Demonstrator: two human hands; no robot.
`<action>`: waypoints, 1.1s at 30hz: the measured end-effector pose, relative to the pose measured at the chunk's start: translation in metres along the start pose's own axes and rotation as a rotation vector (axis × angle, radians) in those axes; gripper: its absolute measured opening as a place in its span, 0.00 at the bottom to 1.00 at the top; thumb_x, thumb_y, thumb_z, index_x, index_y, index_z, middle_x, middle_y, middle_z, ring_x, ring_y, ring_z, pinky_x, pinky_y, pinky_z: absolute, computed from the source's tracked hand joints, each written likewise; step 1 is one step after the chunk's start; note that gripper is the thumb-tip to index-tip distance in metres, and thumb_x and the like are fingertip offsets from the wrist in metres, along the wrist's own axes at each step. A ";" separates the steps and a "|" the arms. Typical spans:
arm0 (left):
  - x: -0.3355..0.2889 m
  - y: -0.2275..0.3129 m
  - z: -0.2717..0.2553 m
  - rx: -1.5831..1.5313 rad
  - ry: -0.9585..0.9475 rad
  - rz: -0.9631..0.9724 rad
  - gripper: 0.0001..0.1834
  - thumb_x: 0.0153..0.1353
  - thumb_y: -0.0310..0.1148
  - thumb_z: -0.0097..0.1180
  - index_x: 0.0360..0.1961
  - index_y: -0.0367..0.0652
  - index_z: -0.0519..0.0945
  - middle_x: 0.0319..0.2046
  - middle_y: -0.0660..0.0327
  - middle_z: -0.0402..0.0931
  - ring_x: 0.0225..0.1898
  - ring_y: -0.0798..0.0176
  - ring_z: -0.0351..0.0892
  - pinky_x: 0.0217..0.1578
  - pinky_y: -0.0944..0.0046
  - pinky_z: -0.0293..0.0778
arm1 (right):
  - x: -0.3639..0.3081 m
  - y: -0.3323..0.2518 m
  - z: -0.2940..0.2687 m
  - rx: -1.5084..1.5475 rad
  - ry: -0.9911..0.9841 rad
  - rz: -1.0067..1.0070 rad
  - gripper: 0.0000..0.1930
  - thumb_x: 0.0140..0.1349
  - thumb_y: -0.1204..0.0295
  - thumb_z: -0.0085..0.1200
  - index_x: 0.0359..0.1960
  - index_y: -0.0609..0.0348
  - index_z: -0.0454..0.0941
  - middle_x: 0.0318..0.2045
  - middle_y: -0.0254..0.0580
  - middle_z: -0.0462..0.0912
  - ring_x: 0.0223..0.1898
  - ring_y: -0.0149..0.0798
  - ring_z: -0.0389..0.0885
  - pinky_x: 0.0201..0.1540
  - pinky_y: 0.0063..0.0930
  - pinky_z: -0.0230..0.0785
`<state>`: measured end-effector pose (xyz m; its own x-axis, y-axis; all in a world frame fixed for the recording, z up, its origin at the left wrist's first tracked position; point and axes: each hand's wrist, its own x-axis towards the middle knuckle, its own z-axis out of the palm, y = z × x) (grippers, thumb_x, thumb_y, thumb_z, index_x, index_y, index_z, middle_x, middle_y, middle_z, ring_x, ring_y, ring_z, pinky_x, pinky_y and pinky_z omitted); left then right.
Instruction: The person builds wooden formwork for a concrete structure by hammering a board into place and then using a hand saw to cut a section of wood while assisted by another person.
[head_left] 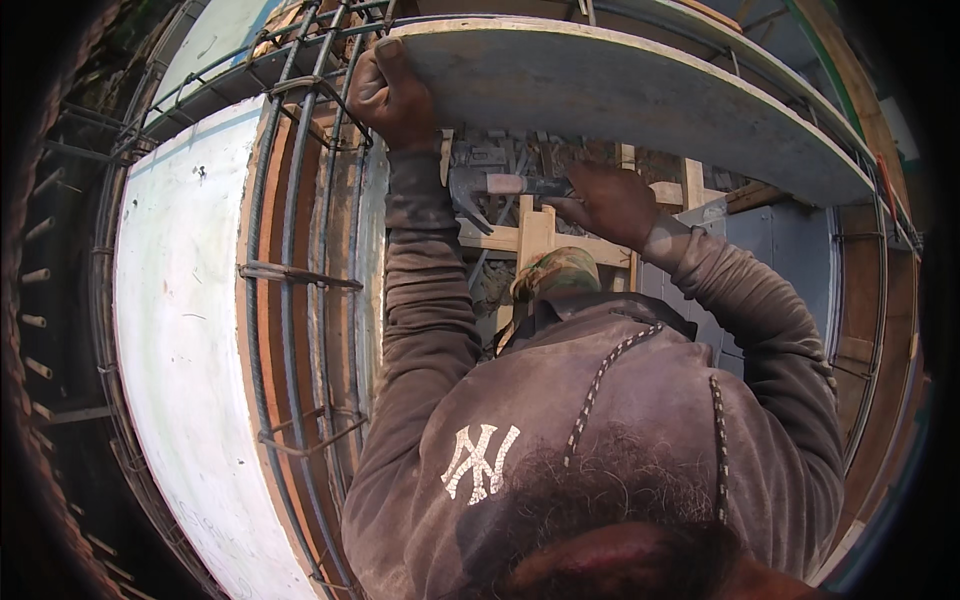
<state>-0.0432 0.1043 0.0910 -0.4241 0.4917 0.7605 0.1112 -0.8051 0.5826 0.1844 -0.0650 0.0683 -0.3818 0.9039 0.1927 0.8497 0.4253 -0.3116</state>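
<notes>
Across the top of the view stretches a long grey formwork board (610,90) with a pale cut edge. My left hand (392,98) is closed on its left end, the thumb near the upper corner. In my right hand (615,205) is a claw hammer (515,185), gripped by its handle below the board. The hammer's head points left, close to my left wrist and apart from the board's face. Any nail at that end is too small or hidden to make out.
Vertical steel rebar (285,200) tied with stirrups stands beside my left arm, next to a white panel (190,270). Wooden framing (537,235) lies below the hammer, over debris. Grey panels (760,250) and more rebar (882,300) are on the right.
</notes>
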 end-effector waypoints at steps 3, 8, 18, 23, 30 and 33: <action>0.000 -0.001 -0.003 -0.001 0.006 -0.024 0.29 0.79 0.44 0.53 0.20 0.37 0.73 0.20 0.70 0.69 0.24 0.76 0.62 0.26 0.65 0.59 | -0.008 -0.004 -0.005 0.004 0.022 -0.082 0.20 0.62 0.54 0.70 0.35 0.58 0.78 0.25 0.50 0.78 0.26 0.57 0.82 0.28 0.48 0.74; 0.000 0.000 -0.003 -0.023 -0.004 -0.021 0.29 0.79 0.44 0.53 0.21 0.37 0.75 0.20 0.70 0.71 0.24 0.76 0.64 0.26 0.66 0.60 | -0.005 -0.003 -0.010 0.109 -0.007 -0.397 0.20 0.62 0.55 0.69 0.35 0.59 0.77 0.30 0.50 0.83 0.31 0.54 0.85 0.32 0.48 0.76; 0.000 0.001 -0.004 -0.013 -0.036 -0.030 0.29 0.80 0.44 0.52 0.20 0.38 0.72 0.20 0.71 0.68 0.24 0.76 0.61 0.26 0.65 0.58 | -0.002 0.006 -0.009 0.077 0.027 -0.413 0.20 0.61 0.56 0.70 0.38 0.60 0.77 0.26 0.49 0.81 0.30 0.57 0.84 0.35 0.51 0.77; -0.001 -0.004 -0.001 -0.048 0.023 -0.051 0.29 0.80 0.43 0.53 0.19 0.39 0.69 0.20 0.72 0.66 0.24 0.76 0.59 0.26 0.65 0.56 | 0.007 -0.003 -0.012 -0.026 -0.006 0.019 0.20 0.62 0.53 0.68 0.40 0.58 0.80 0.29 0.52 0.82 0.30 0.57 0.84 0.31 0.49 0.76; -0.001 -0.006 -0.001 -0.002 0.002 -0.030 0.29 0.80 0.43 0.53 0.19 0.39 0.70 0.20 0.73 0.67 0.24 0.77 0.59 0.25 0.65 0.55 | 0.014 0.018 0.005 -0.098 -0.020 0.071 0.19 0.56 0.57 0.72 0.35 0.58 0.79 0.27 0.49 0.81 0.29 0.57 0.84 0.32 0.51 0.76; 0.000 -0.004 -0.003 -0.019 0.004 -0.027 0.28 0.80 0.43 0.53 0.20 0.39 0.71 0.19 0.73 0.68 0.24 0.77 0.60 0.25 0.66 0.56 | 0.004 0.009 -0.001 -0.060 0.009 -0.052 0.19 0.53 0.59 0.74 0.38 0.57 0.80 0.29 0.48 0.83 0.33 0.55 0.85 0.35 0.49 0.78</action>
<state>-0.0464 0.1062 0.0879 -0.4308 0.5118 0.7433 0.0830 -0.7977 0.5973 0.1907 -0.0575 0.0674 -0.4226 0.8804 0.2152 0.8494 0.4676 -0.2447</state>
